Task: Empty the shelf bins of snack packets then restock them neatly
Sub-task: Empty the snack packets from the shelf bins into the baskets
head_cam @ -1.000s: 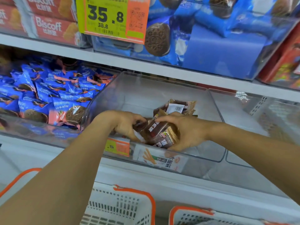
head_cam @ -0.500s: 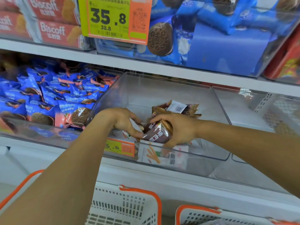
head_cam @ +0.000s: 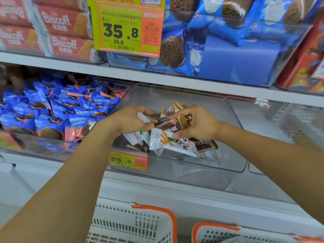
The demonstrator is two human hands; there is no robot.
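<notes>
Together, both hands hold a bundle of snack packets above the clear middle shelf bin (head_cam: 233, 137). The left hand (head_cam: 128, 121) curls round white packets (head_cam: 138, 137), and the right hand (head_cam: 199, 124) pinches brown packets (head_cam: 172, 122) with a white stick-biscuit packet (head_cam: 175, 142) whose long axis slants down to the right. A price tag (head_cam: 128, 160) on the bin's front reads 35.5. Above, a larger tag (head_cam: 128, 30) shows 35.8 and 38.8, between red Biscoff packs (head_cam: 66, 44) and blue Oreo packs (head_cam: 175, 51).
</notes>
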